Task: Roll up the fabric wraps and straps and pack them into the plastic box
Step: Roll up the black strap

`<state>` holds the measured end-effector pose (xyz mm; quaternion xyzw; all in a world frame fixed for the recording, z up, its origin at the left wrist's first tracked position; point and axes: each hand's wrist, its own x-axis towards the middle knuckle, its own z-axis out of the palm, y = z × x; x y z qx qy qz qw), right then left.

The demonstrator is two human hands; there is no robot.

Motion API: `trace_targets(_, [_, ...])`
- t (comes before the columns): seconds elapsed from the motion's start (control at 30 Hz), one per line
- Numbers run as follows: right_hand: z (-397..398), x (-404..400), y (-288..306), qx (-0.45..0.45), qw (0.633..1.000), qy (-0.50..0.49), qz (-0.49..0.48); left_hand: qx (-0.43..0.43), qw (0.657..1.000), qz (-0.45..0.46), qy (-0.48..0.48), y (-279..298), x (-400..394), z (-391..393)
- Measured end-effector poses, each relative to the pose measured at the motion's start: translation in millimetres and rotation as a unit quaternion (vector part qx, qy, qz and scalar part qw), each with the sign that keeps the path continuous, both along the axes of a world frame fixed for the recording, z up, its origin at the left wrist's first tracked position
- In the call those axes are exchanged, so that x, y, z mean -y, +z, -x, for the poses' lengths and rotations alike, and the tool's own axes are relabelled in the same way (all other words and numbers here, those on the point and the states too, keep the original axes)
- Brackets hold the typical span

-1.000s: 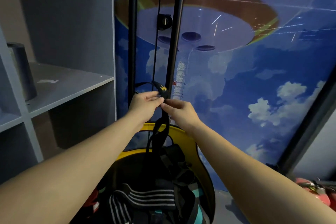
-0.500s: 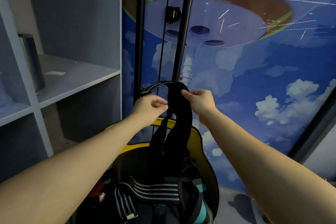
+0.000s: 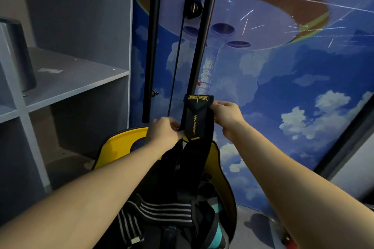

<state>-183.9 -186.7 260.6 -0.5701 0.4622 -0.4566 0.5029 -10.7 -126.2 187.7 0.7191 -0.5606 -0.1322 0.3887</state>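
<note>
- Both hands are up in front of a blue sky-and-clouds wall mural (image 3: 283, 87), holding a black strap (image 3: 195, 121) stretched upright between them.
- Left hand (image 3: 164, 134) pinches the strap's left edge low down, fingers curled onto the fabric.
- Right hand (image 3: 227, 116) pinches the right edge a bit higher, near the top end, thumb and fingers closed on it.
- The strap's top end has a pointed flap with a gold "SHARP SWORD" label, and more gold lettering runs down the middle. The rest of it hangs down in loose black folds.
- Those folds drop into a yellow-rimmed container (image 3: 119, 147) right below the hands. Can't tell if that's the plastic box or some other bin.
- Inside it, a black wrap with grey stripes (image 3: 162, 210) lies across the pile, plus something teal (image 3: 217, 234) next to it.
- Two dark vertical poles (image 3: 151, 46) stand behind the strap, against the mural.
- Grey shelf unit (image 3: 70, 81) on the left with a dark cylinder (image 3: 20, 56) sitting on a shelf.
</note>
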Motion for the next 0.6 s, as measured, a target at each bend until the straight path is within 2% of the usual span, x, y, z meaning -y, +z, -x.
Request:
trace_targets(0.27, [13.7,3.7,-9.4,0.014,0.998,0.058,-0.010,-0.011,0.999,0.033,-0.001,-3.3,3.3,-7.0])
trace_targets(0.43, [14.6,1.6,-13.3,0.019,0.998,0.066,-0.009,0.007,0.999,0.048,-0.012,-4.4,2.0,-17.8])
trace_targets(0.6, [14.5,-0.3,-16.0,0.033,0.998,0.051,-0.007,-0.017,0.999,0.047,-0.013,-5.3,2.7,-32.4])
